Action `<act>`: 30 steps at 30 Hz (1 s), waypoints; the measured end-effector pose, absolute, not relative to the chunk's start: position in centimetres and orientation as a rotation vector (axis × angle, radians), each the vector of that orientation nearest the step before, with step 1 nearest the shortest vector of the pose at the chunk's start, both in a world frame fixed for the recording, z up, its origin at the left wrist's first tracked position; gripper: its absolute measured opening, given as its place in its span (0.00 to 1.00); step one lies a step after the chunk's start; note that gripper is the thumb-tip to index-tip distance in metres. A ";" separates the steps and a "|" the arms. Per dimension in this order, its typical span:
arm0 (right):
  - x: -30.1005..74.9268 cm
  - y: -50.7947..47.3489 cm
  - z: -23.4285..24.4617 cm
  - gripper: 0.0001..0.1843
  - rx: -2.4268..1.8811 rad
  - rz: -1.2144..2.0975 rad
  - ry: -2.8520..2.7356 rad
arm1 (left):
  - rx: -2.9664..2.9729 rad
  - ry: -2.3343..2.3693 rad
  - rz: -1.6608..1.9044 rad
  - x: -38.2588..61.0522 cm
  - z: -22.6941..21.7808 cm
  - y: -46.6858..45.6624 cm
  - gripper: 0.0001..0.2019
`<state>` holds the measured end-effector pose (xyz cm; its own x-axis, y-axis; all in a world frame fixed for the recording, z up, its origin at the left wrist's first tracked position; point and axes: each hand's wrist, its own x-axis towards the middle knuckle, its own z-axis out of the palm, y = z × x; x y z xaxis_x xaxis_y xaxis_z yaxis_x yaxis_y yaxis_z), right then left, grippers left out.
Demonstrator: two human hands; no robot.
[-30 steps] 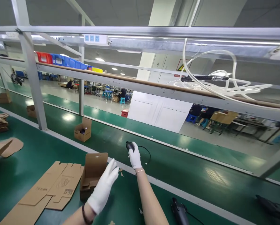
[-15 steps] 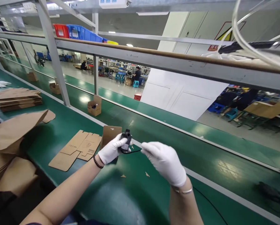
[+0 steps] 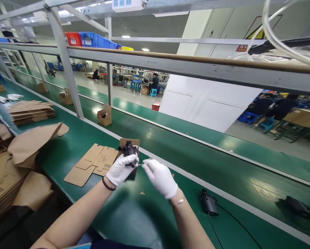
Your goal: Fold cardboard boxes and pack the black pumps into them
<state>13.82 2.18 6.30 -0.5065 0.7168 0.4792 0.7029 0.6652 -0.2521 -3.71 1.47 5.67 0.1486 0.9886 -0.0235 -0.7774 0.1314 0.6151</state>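
Note:
My left hand (image 3: 122, 169), in a white glove, grips a black power adapter (image 3: 129, 151) above the green work surface. Close by on its right is my right hand (image 3: 160, 177), also gloved, with fingers pinched together; whatever lies between them is too small to make out. Behind the adapter stands an open cardboard box (image 3: 136, 142), partly hidden by the adapter and my left hand. To the left of my left hand lies a flat, unfolded carton (image 3: 89, 164). Another black adapter (image 3: 209, 203) with thin cables rests on the surface to the right of my right arm.
Stacks of flat cardboard (image 3: 32, 112) lie at the left. On the green belt beyond the pale rail stand small open boxes (image 3: 104, 116) and, at the right, a black adapter (image 3: 299, 207). A metal post (image 3: 66, 65) and shelf beam (image 3: 170, 64) cross in front.
My left hand has turned the adapter and shifted slightly left. My right hand has moved left, nearer to it; the cable stretched between them no longer shows. The adapter at right has come into view.

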 end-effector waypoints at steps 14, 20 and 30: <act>13.4 4.1 14.5 0.14 -0.810 0.068 -2.411 | 1.135 0.630 1.150 -5.1 6.2 -0.2 0.52; 11.3 5.8 7.7 0.16 -1.055 0.524 -2.206 | 0.933 0.538 1.325 -5.8 5.5 -0.4 0.38; 10.5 1.1 7.7 0.18 -0.918 0.135 -2.336 | 0.761 0.797 1.563 -5.8 4.7 0.5 0.39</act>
